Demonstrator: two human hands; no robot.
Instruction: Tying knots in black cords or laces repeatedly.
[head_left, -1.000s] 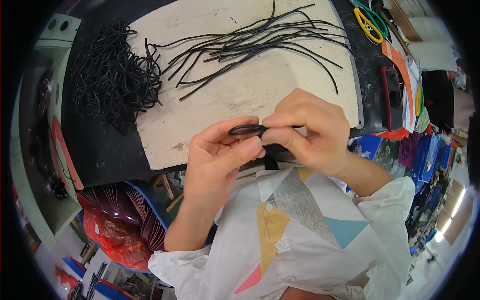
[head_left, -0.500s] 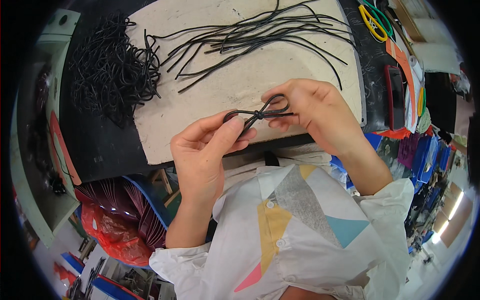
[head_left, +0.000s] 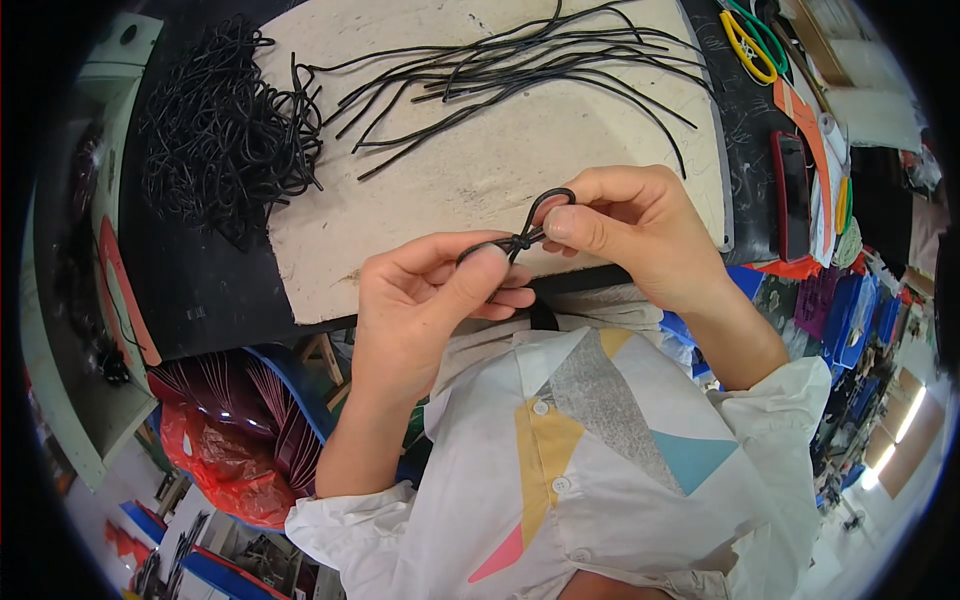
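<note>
Between my hands is a black cord [head_left: 522,241] tied into a small knot with loops to either side. My left hand [head_left: 432,290] pinches the loops just left of the knot between thumb and fingers. On the other side, my right hand [head_left: 630,228] has its thumb and fingertips closed on the cord, and one loop stands up beside the thumb. Both hands are over the near edge of a pale worn board [head_left: 330,240]. Farther back on that board lie several loose straight black cords [head_left: 480,75]. To their left sits a large tangled heap of black cord [head_left: 225,140].
The board rests on a black tabletop [head_left: 185,300]. Along the right are yellow-handled scissors [head_left: 748,48], a phone in a red case [head_left: 791,195] and an orange strip [head_left: 805,125]. Below the table's left edge stands a blue bin with red plastic [head_left: 225,465].
My right thumb and fingers have closed onto the cord right of the knot, where they were more spread before. My left hand has shifted slightly right and down with the knot.
</note>
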